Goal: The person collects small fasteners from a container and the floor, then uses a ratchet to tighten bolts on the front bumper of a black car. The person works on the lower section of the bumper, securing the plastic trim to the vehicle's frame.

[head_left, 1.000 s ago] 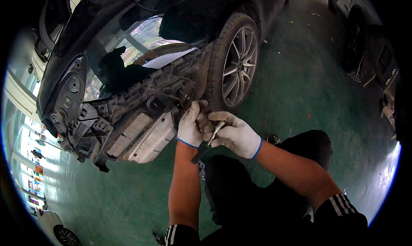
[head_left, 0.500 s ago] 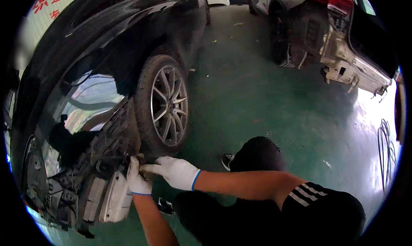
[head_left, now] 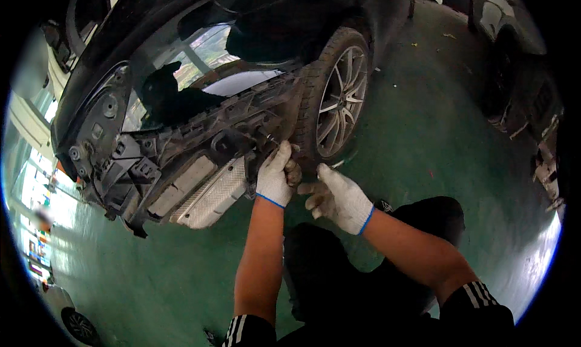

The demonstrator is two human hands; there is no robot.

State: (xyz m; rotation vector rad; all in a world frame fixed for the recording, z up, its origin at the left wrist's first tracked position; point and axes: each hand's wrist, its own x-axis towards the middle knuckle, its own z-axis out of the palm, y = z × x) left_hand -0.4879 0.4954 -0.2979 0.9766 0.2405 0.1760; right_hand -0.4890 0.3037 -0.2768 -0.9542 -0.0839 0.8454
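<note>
Both gloved hands work at the black car's stripped corner, beside the wheel (head_left: 340,102). The left hand (head_left: 276,177) is closed on the exposed black bracket (head_left: 245,138); the right hand (head_left: 338,197) is curled, possibly pinching 1 small fastener. Next likely calls for steady turning or pulling.

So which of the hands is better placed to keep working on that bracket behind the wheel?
Probably the left hand: it is already up against the black bracket beside the wheel. The right hand sits lower, off it.
</note>
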